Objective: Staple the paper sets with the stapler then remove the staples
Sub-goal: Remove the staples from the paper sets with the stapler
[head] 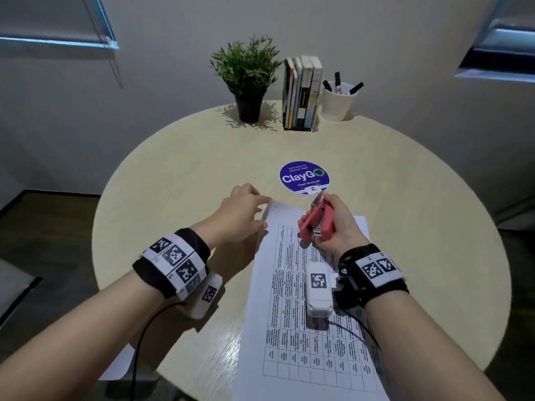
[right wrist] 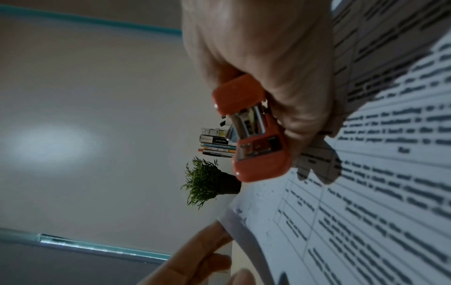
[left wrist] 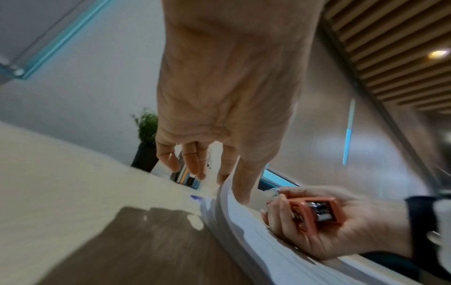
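Round and pale, the wooden worktop (head: 173, 175) stands against a plain grey wall. Over the near half of it, the right hand (head: 333, 227) is wrapped around a small coral-red stapler (head: 317, 222), fingers and thumb curled about its body, metal nose pointing to the far side and lifted clear of the sheet. Seen from the right wrist, the stapler (right wrist: 253, 133) shows its shiny metal insides. The left hand (head: 240, 215) hovers at the far left corner of the paper set (head: 304, 328), its fingers loosely extended; in the left wrist view the fingertips (left wrist: 223, 177) touch the raised edge of the paper (left wrist: 244, 231), lifting that corner slightly. Whether they pinch it cannot be told. The printed sheets carry a table of text and lie flat from the near edge toward the middle, under both wrists. Just beyond the stapler lies a round blue sticker (head: 304, 176) reading "ClayGo". At the far edge stand a potted plant (head: 247, 79), to its right a row of upright books (head: 302, 94), then a white cup of markers (head: 338, 99).
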Available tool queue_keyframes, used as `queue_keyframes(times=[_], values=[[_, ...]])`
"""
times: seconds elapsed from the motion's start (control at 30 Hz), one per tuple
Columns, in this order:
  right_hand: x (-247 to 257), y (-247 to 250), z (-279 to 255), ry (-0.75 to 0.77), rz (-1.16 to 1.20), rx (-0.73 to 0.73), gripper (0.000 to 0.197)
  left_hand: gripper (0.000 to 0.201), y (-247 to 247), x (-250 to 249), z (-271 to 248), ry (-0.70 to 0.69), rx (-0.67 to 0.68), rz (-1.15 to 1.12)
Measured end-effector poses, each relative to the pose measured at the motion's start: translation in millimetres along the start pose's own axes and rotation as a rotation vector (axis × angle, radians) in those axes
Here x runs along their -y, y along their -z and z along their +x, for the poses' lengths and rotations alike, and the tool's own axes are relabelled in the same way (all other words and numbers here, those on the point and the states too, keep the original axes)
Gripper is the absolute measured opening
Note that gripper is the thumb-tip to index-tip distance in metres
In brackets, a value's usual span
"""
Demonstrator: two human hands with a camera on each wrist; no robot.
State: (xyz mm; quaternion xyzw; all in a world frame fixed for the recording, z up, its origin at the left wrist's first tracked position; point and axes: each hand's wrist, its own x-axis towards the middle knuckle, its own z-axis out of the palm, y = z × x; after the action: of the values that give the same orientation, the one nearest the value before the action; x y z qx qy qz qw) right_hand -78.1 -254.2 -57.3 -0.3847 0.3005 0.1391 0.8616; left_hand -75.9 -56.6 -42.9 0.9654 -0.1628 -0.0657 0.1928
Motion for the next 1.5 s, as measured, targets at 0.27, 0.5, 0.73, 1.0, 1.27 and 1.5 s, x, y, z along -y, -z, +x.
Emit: queue_keyframes(times=[0.27,0.5,0.73,1.0,1.27,1.5], values=[[0,2,6,-0.003,-0.071,0.007,0.037,0.071,-11,-12,-18,-0.128,0.053,0.488],[0,4,5,0.005,-0.075,0.027,0.038,0.066,-9,-15,-11,-0.09,0.097,0.361],[0,5,5,0.007,-0.088,0.023,0.039,0.036,3,-18,1,0.196,0.059,-0.613],[-1,6,4,0.015,-0.115,0.023,0.037,0.048,-7,-18,13,0.182,0.07,-0.577],[2,-2,4,0.026,-0.171,0.043,0.037,0.037,-7,-24,14,0.116,0.028,-0.411],[-4,2,6,0.005,-0.163,0.044,0.038,0.042,-10,-25,14,0.167,0.049,-0.403]])
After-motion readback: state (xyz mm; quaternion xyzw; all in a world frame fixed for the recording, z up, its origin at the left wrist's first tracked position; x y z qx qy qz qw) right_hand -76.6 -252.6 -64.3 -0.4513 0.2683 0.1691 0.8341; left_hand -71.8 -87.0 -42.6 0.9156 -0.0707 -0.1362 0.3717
